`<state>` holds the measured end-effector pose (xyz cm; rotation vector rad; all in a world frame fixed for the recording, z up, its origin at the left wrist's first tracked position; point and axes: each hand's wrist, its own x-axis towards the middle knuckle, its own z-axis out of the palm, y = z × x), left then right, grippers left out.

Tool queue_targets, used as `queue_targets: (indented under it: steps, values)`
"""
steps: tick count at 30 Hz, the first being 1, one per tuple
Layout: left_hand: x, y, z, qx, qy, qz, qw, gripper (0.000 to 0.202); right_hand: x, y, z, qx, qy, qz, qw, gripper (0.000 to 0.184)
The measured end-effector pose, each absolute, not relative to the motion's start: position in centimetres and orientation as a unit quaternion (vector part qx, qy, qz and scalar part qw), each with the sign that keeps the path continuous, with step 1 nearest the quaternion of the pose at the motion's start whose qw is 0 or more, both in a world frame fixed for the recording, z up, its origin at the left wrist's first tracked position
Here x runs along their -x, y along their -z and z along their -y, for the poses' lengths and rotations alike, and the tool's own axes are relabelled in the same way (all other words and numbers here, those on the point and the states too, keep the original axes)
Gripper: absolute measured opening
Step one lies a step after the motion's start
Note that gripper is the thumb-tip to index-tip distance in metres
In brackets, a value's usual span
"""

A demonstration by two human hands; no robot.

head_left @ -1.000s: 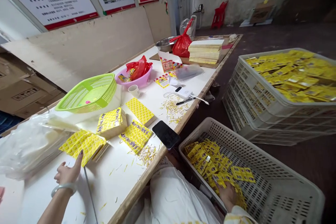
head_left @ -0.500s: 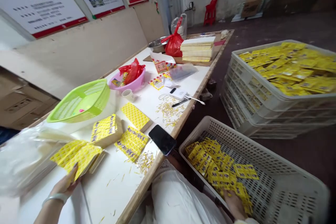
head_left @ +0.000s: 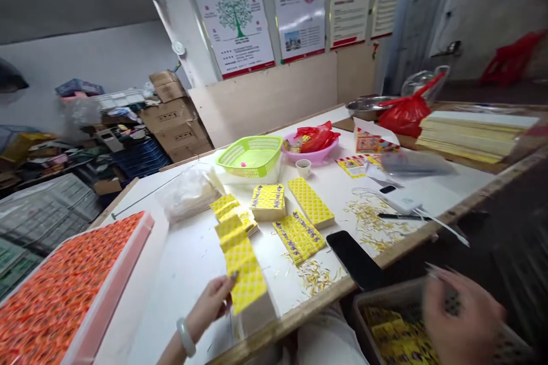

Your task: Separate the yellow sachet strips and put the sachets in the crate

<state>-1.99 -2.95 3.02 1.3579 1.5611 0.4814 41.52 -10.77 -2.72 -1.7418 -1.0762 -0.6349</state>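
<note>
My left hand (head_left: pixel 212 302) is near the table's front edge, its fingers pinched on the edge of a stack of yellow patterned sheets (head_left: pixel 246 282). More yellow stacks (head_left: pixel 268 201) and a fanned pile of yellow packets (head_left: pixel 299 234) lie just beyond it on the white table (head_left: pixel 184 251). My right hand (head_left: pixel 462 313) is blurred and hovers with its fingers stretched out over a crate (head_left: pixel 385 299) holding yellow packets (head_left: pixel 396 333). I see nothing in that hand.
A black phone (head_left: pixel 355 259) lies at the table edge. A green basket (head_left: pixel 250 154), pink bowl (head_left: pixel 310 151) and small cup (head_left: pixel 303 167) stand further back. An orange-patterned tray (head_left: pixel 64 285) is at the left. A board stack (head_left: pixel 471 134) and red bag (head_left: pixel 402 114) are far right.
The view has swung left. My left hand has pulled a yellow stack toward the front edge. My right hand has risen out of the crate.
</note>
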Motion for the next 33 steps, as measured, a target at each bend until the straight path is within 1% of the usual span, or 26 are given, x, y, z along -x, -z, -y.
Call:
queue_targets:
  steps: [1, 2, 4, 5, 6, 7, 9, 11, 13, 18, 20, 22, 24, 25, 27, 28, 30, 32, 33]
  values:
    - [1.4, -2.3, 4.2, -0.586, -0.173, -0.64, 0.467, 0.068, -39.4, 0.9, 8.8, 0.693, 0.257, 0.504, 0.447, 0.028]
    - [0.9, -1.7, 5.2, -0.612, -0.144, -0.647, 0.432, 0.067, -37.0, -0.6, 6.9, 0.696, 0.251, 0.547, 0.393, 0.032]
    - [0.2, -1.2, 6.6, -0.657, -0.086, -0.678, 0.319, 0.061, -32.1, -2.6, 3.7, 0.734, 0.228, 0.58, 0.272, 0.047]
    - [0.0, -1.2, 7.1, -0.669, -0.064, -0.694, 0.259, 0.057, -30.1, -3.0, 2.3, 0.748, 0.206, 0.59, 0.221, 0.051]
    - [0.1, -1.4, 7.6, -0.676, -0.053, -0.703, 0.213, 0.052, -28.4, -3.0, 1.2, 0.76, 0.189, 0.592, 0.187, 0.053]
    - [0.2, -1.7, 8.0, -0.68, -0.056, -0.706, 0.186, 0.047, -27.1, -2.8, 0.3, 0.768, 0.177, 0.589, 0.176, 0.054]
    - [0.7, -2.2, 8.8, -0.686, -0.095, -0.697, 0.188, 0.042, -25.7, -1.7, -1.0, 0.772, 0.157, 0.58, 0.208, 0.051]
    - [1.5, -2.5, 9.5, -0.688, -0.136, -0.678, 0.22, 0.04, -25.1, -0.6, -1.6, 0.762, 0.141, 0.576, 0.26, 0.043]
    - [2.1, -2.3, 9.9, -0.686, -0.166, -0.666, 0.241, 0.039, -25.0, 0.0, -1.6, 0.748, 0.125, 0.581, 0.294, 0.037]
    - [2.6, -1.9, 10.0, -0.666, -0.266, -0.635, 0.287, 0.044, -25.1, -0.5, -0.8, 0.7, 0.072, 0.607, 0.369, 0.026]
    - [2.2, -2.1, 9.8, -0.647, -0.32, -0.615, 0.318, 0.042, -25.3, -1.2, -0.6, 0.679, 0.035, 0.609, 0.408, 0.024]
    - [1.4, -2.3, 9.3, -0.613, -0.379, -0.592, 0.362, 0.041, -25.2, -1.9, -0.2, 0.665, -0.003, 0.599, 0.447, 0.028]
    - [0.2, -2.7, 8.4, -0.557, -0.457, -0.56, 0.41, 0.05, -24.4, -2.6, 0.5, 0.642, -0.075, 0.566, 0.512, 0.034]
    - [-0.6, -2.9, 7.8, -0.524, -0.502, -0.536, 0.431, 0.059, -23.8, -3.0, 1.1, 0.621, -0.139, 0.535, 0.556, 0.035]
    - [-2.4, -3.6, 6.7, -0.457, -0.591, -0.47, 0.47, 0.08, -22.3, -3.5, 2.7, 0.553, -0.308, 0.442, 0.636, 0.039]
    - [-3.2, -4.1, 6.2, -0.426, -0.625, -0.43, 0.493, 0.088, -21.6, -3.6, 3.6, 0.52, -0.384, 0.402, 0.648, 0.042]
    - [-4.7, -5.3, 5.6, -0.357, -0.653, -0.36, 0.562, 0.095, -20.6, -3.7, 5.3, 0.483, -0.477, 0.396, 0.618, 0.044]
    - [-5.8, -6.5, 5.8, -0.29, -0.65, -0.311, 0.63, 0.098, -20.2, -3.6, 6.4, 0.48, -0.481, 0.437, 0.589, 0.04]
    - [-6.1, -7.0, 6.1, -0.265, -0.645, -0.295, 0.653, 0.098, -20.3, -3.7, 6.7, 0.481, -0.461, 0.451, 0.595, 0.038]
